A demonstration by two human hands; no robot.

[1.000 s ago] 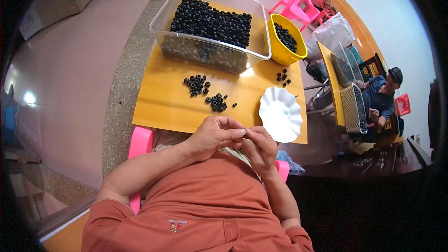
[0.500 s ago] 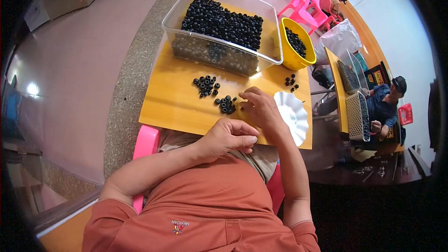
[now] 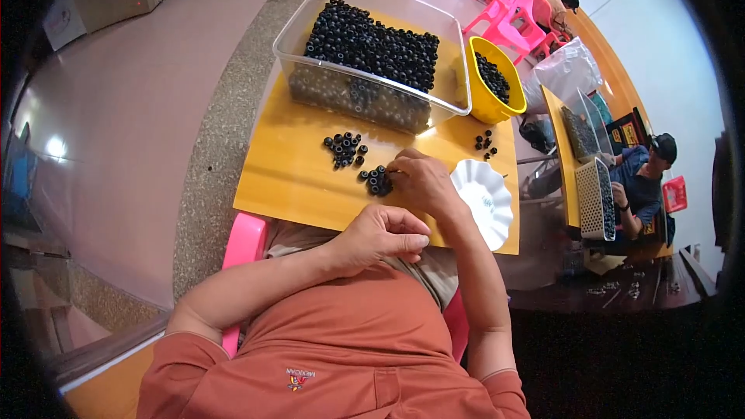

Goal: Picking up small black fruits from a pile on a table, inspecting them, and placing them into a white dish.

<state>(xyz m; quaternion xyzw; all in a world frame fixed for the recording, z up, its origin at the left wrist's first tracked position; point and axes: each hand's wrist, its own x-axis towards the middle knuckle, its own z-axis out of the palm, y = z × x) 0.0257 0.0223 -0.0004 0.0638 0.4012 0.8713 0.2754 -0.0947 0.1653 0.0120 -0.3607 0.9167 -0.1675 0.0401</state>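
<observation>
at the lower edge, a seated person in a rust-red shirt (image 3: 310,341) looks down on their own lap and a table, with part of a pink chair (image 3: 247,237) showing to the left. the left hand (image 3: 384,237) is over the lap, just off the near edge of the table, half curled, thumb and index finger bent toward each other; whether something small sits between them, i cannot tell. the right hand (image 3: 425,182) reaches over the yellow-brown table (image 3: 291,186), fingers bent downward, the tips at the right side of a small pile of round black beads (image 3: 376,180); the fingers hide whether a bead is pinched.

to the right of that hand lies a white dish with a scalloped rim (image 3: 485,209). just beyond the small pile, a little to the left, is a second cluster of black beads (image 3: 345,149); a few loose beads (image 3: 485,142) lie past the dish.

at the far side of the table stands a large clear plastic tub (image 3: 458,111) with many black beads inside, and beside it a yellow basket (image 3: 497,112) with more.

farther right, a co-worker in dark blue (image 3: 640,174) sits near a pale perforated bin (image 3: 596,198). pink plastic chairs (image 3: 512,12) stand beyond.
</observation>
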